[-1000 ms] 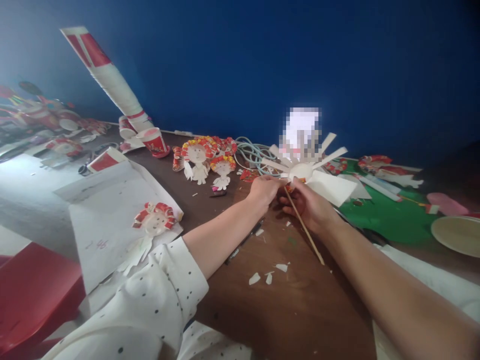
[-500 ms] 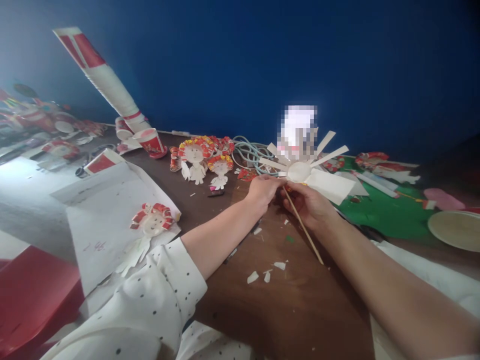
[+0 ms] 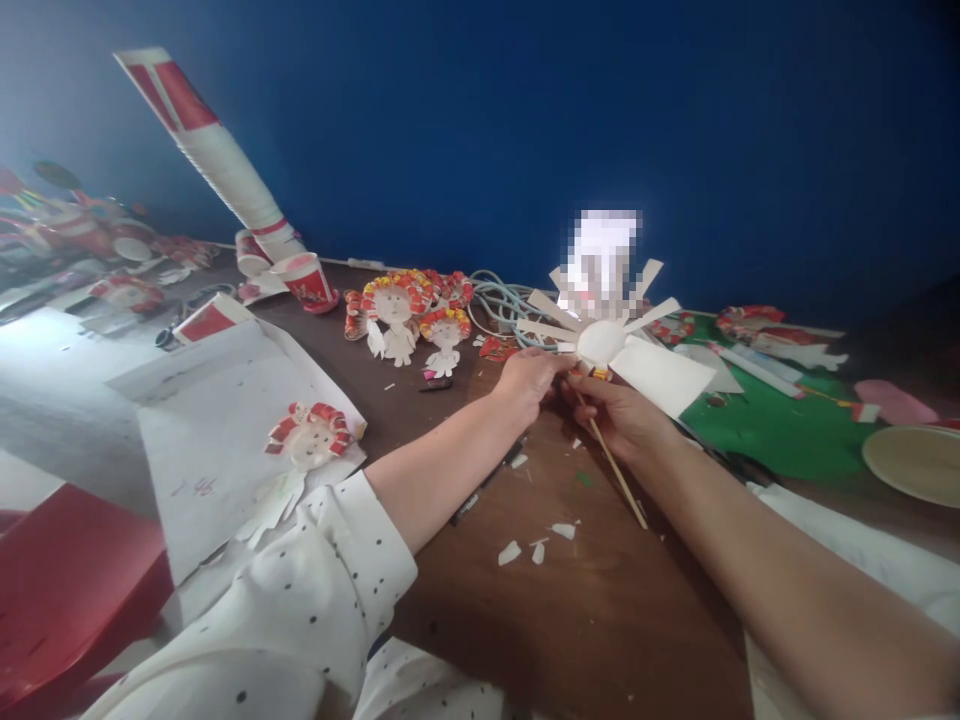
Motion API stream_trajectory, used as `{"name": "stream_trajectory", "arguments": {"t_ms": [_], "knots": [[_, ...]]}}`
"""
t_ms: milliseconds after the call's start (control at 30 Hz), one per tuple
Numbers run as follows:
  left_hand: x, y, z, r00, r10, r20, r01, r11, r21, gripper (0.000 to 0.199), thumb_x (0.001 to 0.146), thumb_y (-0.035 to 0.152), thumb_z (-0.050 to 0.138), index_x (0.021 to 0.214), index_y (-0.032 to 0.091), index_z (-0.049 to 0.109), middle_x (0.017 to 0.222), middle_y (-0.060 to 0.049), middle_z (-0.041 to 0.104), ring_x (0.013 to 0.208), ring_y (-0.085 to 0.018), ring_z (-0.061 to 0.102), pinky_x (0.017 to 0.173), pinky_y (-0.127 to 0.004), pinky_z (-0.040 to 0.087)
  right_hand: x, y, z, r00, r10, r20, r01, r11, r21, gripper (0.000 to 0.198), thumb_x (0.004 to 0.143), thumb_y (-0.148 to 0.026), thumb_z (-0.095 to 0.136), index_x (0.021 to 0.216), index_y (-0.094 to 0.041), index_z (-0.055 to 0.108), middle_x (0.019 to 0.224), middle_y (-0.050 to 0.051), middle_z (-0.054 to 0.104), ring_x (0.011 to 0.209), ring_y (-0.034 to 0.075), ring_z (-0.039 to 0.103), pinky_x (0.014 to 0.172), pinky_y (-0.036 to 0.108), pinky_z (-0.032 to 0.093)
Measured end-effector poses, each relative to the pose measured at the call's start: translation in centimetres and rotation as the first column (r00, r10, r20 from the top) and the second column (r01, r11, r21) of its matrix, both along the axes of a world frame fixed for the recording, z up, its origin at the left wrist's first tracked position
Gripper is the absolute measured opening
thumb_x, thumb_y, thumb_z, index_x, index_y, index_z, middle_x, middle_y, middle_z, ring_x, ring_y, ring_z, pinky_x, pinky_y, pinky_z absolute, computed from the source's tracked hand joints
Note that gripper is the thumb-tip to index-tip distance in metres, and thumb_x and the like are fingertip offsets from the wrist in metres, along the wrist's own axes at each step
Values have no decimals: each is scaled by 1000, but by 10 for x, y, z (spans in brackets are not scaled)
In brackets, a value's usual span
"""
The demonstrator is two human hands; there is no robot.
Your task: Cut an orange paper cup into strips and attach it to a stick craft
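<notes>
Both my hands are at a paper cup cut into strips [image 3: 600, 343], its white round base in the middle and the strips splayed outward like rays. One part at its right is a wide uncut white panel. At the cup's lower edge my left hand [image 3: 531, 383] is closed, its fingertips pinching a strip there. My right hand [image 3: 619, 408] grips a thin wooden stick [image 3: 619, 475] that slants down toward me; its upper end is hidden by the fingers. A small orange and yellow curled piece shows just above my right fingers.
Paper dolls with curled red and yellow hair [image 3: 395, 310] stand at the back. A tall stack of paper cups [image 3: 225, 170] leans at the left. White paper [image 3: 217, 430], green sheet [image 3: 795, 420], coiled cable [image 3: 510, 300] and paper scraps [image 3: 510, 552] lie on the brown table.
The cut cup has turned slightly, and more of the orange and yellow curl shows by my right fingers. My right fingers have shifted along the stick's upper part. The view has moved slightly.
</notes>
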State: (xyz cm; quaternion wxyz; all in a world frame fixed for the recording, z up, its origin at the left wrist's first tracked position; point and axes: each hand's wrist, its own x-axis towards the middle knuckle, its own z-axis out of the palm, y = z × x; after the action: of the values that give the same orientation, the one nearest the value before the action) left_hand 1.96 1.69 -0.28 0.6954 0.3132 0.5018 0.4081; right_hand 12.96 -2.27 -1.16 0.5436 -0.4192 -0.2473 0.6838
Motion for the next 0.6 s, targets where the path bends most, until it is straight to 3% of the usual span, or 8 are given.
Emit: {"name": "stream_trajectory", "arguments": {"t_ms": [333, 600], "knots": [[-4, 4, 6, 997, -55, 60, 55, 998, -12, 26, 76, 34, 65, 62, 14, 53, 53, 3, 46, 39, -3, 36, 37, -17, 23, 7, 4, 2, 1000, -6, -16, 5, 998, -61, 16, 68, -5, 67, 78, -16, 63, 69, -1, 64, 57, 6, 61, 27, 5, 27], [-6, 3, 6, 991, -122, -56, 127, 987, 96, 18, 76, 19, 66, 63, 14, 57, 49, 4, 42, 39, -3, 35, 39, -16, 24, 13, 5, 2, 998, 12, -56, -14, 999, -37, 24, 64, -4, 69, 82, -18, 62, 73, -3, 66, 59, 6, 63, 27, 4, 28]]}}
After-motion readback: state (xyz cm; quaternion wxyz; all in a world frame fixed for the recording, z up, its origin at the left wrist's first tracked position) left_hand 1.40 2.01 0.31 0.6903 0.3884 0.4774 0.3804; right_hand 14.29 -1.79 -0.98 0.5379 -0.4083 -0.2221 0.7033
